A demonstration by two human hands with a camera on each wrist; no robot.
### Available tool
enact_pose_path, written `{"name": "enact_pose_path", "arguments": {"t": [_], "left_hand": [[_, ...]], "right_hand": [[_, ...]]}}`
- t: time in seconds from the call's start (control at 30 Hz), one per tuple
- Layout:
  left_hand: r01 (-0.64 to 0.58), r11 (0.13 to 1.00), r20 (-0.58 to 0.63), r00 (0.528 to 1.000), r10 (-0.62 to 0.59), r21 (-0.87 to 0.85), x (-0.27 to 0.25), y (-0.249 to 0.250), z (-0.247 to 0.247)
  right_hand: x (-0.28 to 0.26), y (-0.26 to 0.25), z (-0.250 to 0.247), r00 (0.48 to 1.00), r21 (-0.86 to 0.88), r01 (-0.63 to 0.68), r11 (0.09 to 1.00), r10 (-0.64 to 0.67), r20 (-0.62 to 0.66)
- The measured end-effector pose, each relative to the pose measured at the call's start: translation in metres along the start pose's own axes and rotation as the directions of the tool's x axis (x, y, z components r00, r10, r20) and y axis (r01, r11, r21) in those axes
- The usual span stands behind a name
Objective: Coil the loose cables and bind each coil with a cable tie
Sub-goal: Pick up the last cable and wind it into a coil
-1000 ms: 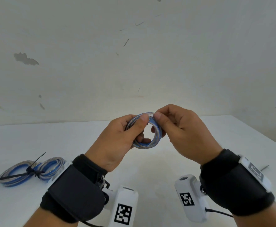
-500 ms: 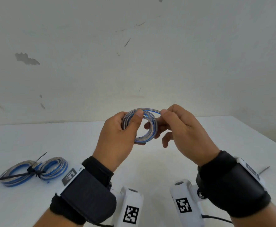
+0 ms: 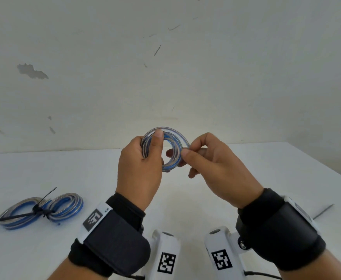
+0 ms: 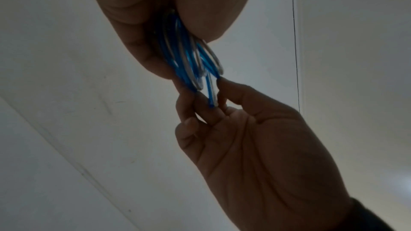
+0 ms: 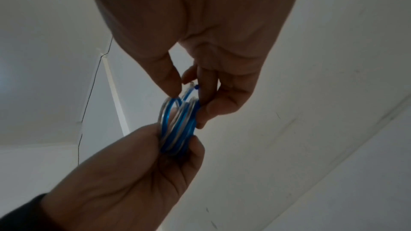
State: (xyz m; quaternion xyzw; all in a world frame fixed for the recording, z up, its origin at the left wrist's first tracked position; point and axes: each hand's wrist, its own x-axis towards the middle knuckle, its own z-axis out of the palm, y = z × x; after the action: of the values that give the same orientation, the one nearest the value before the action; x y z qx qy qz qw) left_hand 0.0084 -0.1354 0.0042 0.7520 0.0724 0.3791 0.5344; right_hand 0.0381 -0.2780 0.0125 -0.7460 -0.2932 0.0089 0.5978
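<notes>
A small coil of blue and clear cable (image 3: 172, 150) is held in the air above the white table (image 3: 266, 170). My left hand (image 3: 143, 156) grips the coil's left side, thumb pressed over the loops (image 4: 182, 59). My right hand (image 3: 187, 151) pinches the cable's loose end (image 5: 192, 89) at the coil's right side between thumb and fingers. In the right wrist view the coil (image 5: 177, 126) shows several loops side by side, slightly fanned apart. No cable tie is on this coil.
At the table's left lies a second blue and clear coil (image 3: 44, 209), pinched in the middle by a black cable tie (image 3: 38, 210) with long tails. A thin dark strip (image 3: 323, 211) lies near the right edge. A marked white wall stands behind.
Both hands have risen a little with the coil. My right hand has slid from the coil's top round to its right side, still pinching the cable's end.
</notes>
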Motion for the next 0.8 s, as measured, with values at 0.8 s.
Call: {"name": "enact_pose_path", "arguments": {"t": [0.8], "left_hand": [[-0.162,0.985,0.256,0.956,0.143,0.054,-0.008,-0.003,0.004]], "right_hand": [[0.008,0.012,-0.011,0.964,-0.257,0.116,0.959,-0.172,-0.204]]}}
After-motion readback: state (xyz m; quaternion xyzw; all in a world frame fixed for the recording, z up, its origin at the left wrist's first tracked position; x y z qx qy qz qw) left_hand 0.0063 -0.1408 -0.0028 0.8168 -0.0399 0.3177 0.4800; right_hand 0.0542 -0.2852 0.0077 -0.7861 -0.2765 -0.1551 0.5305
